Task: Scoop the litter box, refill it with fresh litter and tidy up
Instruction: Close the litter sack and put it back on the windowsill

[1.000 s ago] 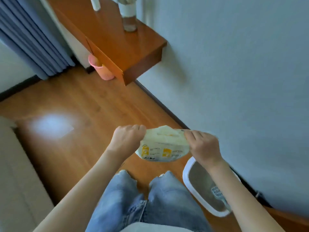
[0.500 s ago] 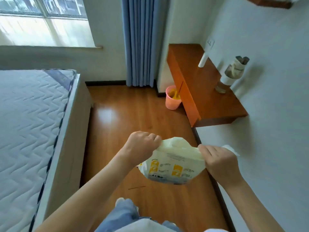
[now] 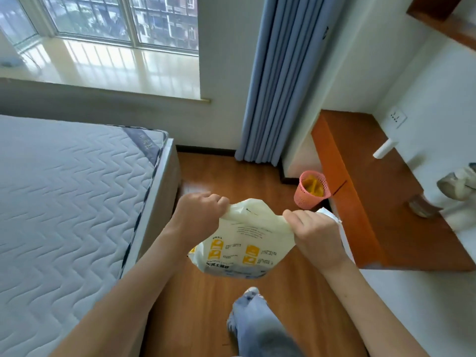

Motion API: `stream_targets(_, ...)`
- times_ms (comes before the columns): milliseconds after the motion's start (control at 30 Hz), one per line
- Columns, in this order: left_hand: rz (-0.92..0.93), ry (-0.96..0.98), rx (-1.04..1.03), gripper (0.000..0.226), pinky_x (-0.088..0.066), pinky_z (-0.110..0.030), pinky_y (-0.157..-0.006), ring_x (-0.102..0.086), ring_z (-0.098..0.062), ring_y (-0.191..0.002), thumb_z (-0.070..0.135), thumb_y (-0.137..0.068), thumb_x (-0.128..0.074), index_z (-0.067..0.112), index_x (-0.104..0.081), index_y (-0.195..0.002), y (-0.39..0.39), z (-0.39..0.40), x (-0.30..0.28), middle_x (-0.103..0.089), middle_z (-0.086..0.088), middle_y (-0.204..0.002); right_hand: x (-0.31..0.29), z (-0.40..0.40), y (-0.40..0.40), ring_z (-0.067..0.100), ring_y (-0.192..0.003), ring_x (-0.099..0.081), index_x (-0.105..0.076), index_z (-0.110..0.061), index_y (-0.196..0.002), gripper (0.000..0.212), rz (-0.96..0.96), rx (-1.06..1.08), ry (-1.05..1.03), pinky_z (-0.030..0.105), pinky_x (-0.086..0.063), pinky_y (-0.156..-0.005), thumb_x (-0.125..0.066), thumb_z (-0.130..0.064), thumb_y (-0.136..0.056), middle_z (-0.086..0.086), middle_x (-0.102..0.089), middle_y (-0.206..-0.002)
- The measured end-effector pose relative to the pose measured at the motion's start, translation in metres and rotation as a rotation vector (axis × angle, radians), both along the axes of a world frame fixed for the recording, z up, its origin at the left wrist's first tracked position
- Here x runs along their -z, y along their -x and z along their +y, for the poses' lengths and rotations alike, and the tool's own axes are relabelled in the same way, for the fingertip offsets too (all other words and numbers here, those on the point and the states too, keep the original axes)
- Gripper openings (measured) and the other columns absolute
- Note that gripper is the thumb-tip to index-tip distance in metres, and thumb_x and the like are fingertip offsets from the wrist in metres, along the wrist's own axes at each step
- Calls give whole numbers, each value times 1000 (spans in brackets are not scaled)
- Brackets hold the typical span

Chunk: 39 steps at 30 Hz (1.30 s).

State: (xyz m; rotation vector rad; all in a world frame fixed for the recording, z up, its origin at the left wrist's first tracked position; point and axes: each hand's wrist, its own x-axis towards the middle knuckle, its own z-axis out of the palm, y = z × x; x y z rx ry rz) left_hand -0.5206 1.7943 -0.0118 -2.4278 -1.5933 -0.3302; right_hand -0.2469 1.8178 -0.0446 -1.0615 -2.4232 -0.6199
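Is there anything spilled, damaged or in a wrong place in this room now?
Nothing stands out. Both hands, left hand and right hand, grip the top of the litter bag above the wooden floor; no spill is visible. The pink basket stands upright.

Bag point(image 3: 242, 243) — its top edge is bunched inside the left hand point(image 3: 199, 215) and right hand point(image 3: 313, 233), so the opening cannot be seen; the small print on its face is too fine to read. A white sheet point(image 3: 334, 220) shows only as a corner behind the right hand. Bin point(image 3: 311, 190): yellow contents, kind unclear; its base is hidden by the desk point(image 3: 365, 181), whose right side leaves the frame. On the desk, a pale object point(image 3: 456, 184) is cut by the right edge and cannot be identified. Leg point(image 3: 260, 328) — blurred, cropped at the bottom. Bed point(image 3: 64, 202): cut off at the left.
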Motion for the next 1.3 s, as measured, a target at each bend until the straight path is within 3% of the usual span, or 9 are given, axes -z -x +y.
stream_targets(267,45,63,-240,33,-22,-16,-43,-47,-19,-35,-1,-31,-75,17,-60,-54,87,126,-2,-51,4,-44,7,194,105,14,-44,-46,-59,-14,-68,20,4,-232,32,23,-36,-39,-79,-14,-70,-1,-51,-54)
stream_targets(400,84,97,-326,34,-24,-15,-41,-47,-19,-34,2,-30,-77,17,-56,-52,128,191,-9,-50,5,-43,-5,284,160,13,-43,-48,-60,-13,-68,23,-24,-343,61,19,-28,-43,-78,-24,-74,0,-54,-55)
stream_targets(567,85,13,-353,33,-28,-14,-40,-47,-18,-32,1,-34,-79,17,-56,-50,188,288,-8,-50,4,-42,-10,397,229,13,-46,-54,-61,-13,-69,23,-11,-451,65,19,-31,-44,-73,-30,-77,0,-58,-57)
stream_targets(633,95,-10,-347,32,-30,-14,-38,-47,-18,-32,1,-34,-78,16,-55,-50,217,328,-2,-51,3,-42,-6,438,259,12,-43,-50,-58,-14,-65,17,-8,-441,28,20,-23,-46,-64,-19,-81,-2,-53,-53)
stream_targets(767,102,47,-353,33,-31,-15,-37,-48,-19,-31,1,-31,-79,17,-56,-49,274,400,10,-52,4,-42,-1,507,314,14,-42,-44,-54,-16,-60,40,2,-389,-5,23,-20,-47,-29,-1,-87,-4,-46,-50)
stream_targets(867,89,87,-379,40,-21,-15,-41,-44,-18,-31,-1,-24,-76,19,-50,-47,312,451,15,-47,4,-40,0,561,353,14,-42,-39,-50,-18,-57,27,-60,-371,30,25,-22,-43,-54,9,-55,-5,-41,-48)
stream_targets(933,76,94,-395,40,-18,-16,-43,-42,-18,-30,-1,-22,-75,18,-50,-46,333,485,12,-45,5,-40,-2,598,375,14,-42,-38,-50,-18,-57,30,-106,-356,79,25,-22,-42,-56,9,-44,-5,-39,-48)
stream_targets(1167,96,115,-475,38,-15,-17,-43,-41,-18,-32,0,-27,-76,18,-50,-48,391,605,14,-45,5,-41,9,737,440,13,-41,-41,-51,-18,-59,33,-124,-458,100,25,-24,-42,-65,7,-42,-5,-43,-49)
stream_targets(1300,120,152,-544,37,-3,-14,-46,-37,-17,-30,-2,-31,-75,16,-47,-48,407,671,16,-43,4,-40,15,823,474,13,-38,-42,-53,-17,-57,31,-109,-563,116,24,-25,-39,-70,5,-46,-5,-45,-47)
